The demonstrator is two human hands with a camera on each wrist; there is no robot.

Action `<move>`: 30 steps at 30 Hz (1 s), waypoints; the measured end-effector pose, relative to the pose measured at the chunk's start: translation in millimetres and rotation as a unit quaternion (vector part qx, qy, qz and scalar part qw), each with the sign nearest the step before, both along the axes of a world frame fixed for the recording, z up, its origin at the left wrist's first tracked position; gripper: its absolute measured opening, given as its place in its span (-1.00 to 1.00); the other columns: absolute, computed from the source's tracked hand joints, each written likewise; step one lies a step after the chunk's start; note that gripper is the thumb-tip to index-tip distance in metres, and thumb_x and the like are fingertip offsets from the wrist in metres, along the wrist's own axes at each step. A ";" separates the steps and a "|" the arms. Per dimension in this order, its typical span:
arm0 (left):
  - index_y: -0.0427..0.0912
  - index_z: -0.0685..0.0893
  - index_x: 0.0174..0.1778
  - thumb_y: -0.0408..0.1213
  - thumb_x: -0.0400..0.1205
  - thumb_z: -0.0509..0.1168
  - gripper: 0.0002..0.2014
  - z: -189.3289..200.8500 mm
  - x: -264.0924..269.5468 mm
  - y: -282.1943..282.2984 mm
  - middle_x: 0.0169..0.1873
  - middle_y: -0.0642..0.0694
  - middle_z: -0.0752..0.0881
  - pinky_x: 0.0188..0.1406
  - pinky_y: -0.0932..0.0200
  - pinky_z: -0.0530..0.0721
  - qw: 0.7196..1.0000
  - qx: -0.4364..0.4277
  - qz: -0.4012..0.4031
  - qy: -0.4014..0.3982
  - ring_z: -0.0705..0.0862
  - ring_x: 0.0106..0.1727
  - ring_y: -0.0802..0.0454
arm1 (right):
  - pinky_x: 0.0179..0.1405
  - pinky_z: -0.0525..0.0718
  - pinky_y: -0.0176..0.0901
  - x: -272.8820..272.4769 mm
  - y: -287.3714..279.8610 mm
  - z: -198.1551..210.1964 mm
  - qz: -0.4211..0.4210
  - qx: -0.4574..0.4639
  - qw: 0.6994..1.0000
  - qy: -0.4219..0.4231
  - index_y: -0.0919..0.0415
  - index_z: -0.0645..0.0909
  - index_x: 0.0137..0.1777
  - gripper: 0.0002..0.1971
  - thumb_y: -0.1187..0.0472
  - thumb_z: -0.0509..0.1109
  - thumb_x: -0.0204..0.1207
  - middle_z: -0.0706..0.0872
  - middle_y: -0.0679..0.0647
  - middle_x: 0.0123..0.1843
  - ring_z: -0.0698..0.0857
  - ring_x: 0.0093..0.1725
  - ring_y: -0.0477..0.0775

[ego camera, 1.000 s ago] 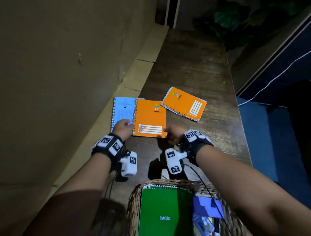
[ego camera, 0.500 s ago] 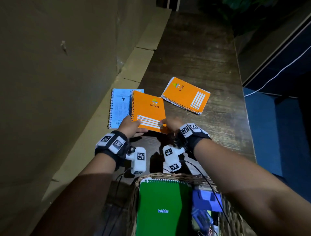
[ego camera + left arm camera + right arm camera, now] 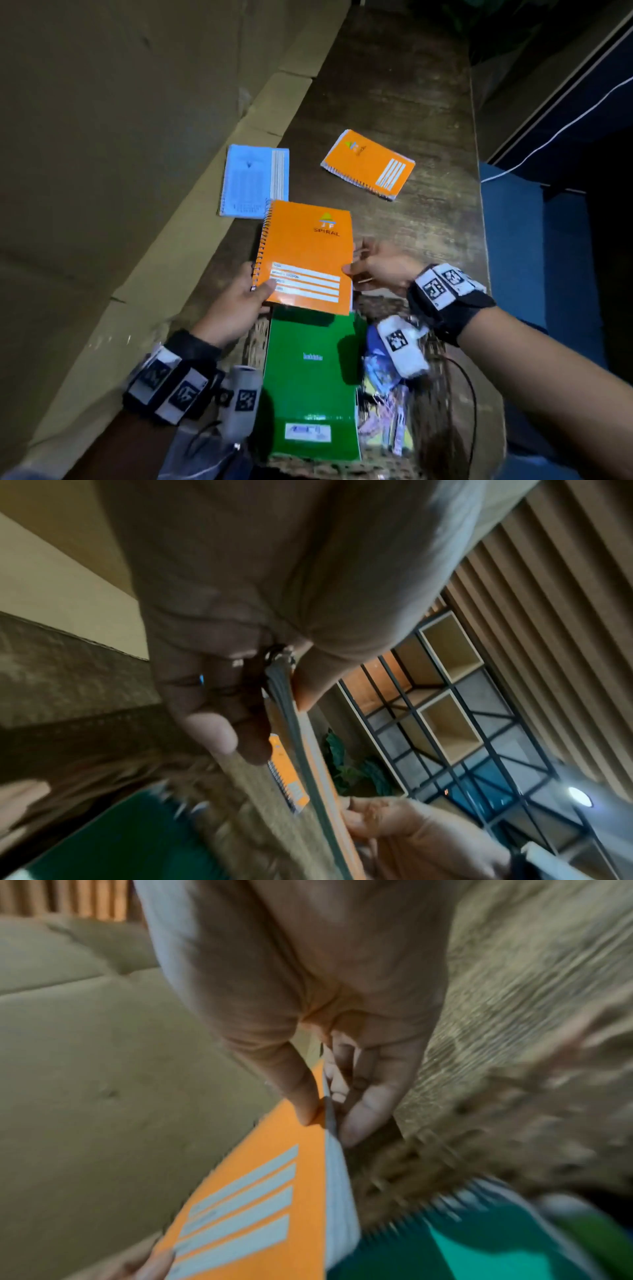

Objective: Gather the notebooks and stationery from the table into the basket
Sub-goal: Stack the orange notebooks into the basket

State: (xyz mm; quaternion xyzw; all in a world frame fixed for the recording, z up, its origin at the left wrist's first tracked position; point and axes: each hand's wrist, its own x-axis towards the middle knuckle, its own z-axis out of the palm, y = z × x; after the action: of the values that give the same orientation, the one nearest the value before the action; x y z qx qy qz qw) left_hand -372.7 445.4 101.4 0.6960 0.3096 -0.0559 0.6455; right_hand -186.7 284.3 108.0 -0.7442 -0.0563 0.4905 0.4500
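Both hands gripped one orange notebook (image 3: 305, 255) off the table (image 3: 394, 85): left hand (image 3: 236, 308) pinching its near spiral corner, right hand (image 3: 383, 270) its right edge; its long axis ran near-to-far, near end just over the basket (image 3: 435, 349), above the green notebook (image 3: 311, 377)

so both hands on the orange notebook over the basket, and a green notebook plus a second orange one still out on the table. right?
Not quite. The head view shows the green notebook already in the basket; a blue notebook lies on the table with the second orange one. Left hand and right hand do hold the orange notebook.
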 end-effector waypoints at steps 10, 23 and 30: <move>-0.03 0.60 0.16 0.00 0.29 0.34 -0.50 -45.2 -93.6 -56.1 -0.33 0.05 0.72 -0.21 0.20 0.64 0.992 0.113 0.024 0.041 0.67 -0.37 0.19 | -0.18 0.81 -0.10 -122.2 -91.9 -19.1 0.112 -0.010 0.993 0.018 -0.01 0.43 0.12 -0.58 0.55 0.33 0.51 0.73 -0.04 -0.13 0.78 -0.18 -0.13; 0.00 0.53 0.37 -0.11 0.53 0.33 -0.55 -49.8 -105.1 -81.9 0.30 -0.15 0.68 0.24 -0.03 0.64 0.912 0.341 -0.177 0.147 0.65 0.30 -0.18 | 0.10 0.74 0.20 -129.7 -90.0 -60.2 0.197 -0.150 0.956 -0.158 -0.03 0.45 -0.19 -0.72 0.32 0.48 0.44 0.69 0.03 -0.16 0.74 0.03 0.24; -0.19 0.50 0.39 -0.20 0.67 0.19 -0.63 -52.6 -90.1 -93.3 0.51 -0.16 0.46 0.41 0.00 0.51 0.853 0.365 -0.305 0.216 0.51 0.45 -0.16 | -0.03 0.78 0.11 -131.8 -85.1 -63.7 0.232 -0.188 0.932 -0.207 0.03 0.48 -0.34 -0.76 0.21 0.51 0.42 0.82 0.19 -0.10 0.80 -0.10 0.20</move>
State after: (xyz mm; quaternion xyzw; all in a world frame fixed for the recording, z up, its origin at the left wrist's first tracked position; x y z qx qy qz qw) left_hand -462.9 352.1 48.8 0.9113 0.2115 -0.2821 0.2124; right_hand -318.4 199.1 44.3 -0.8666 -0.2258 0.4177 0.1536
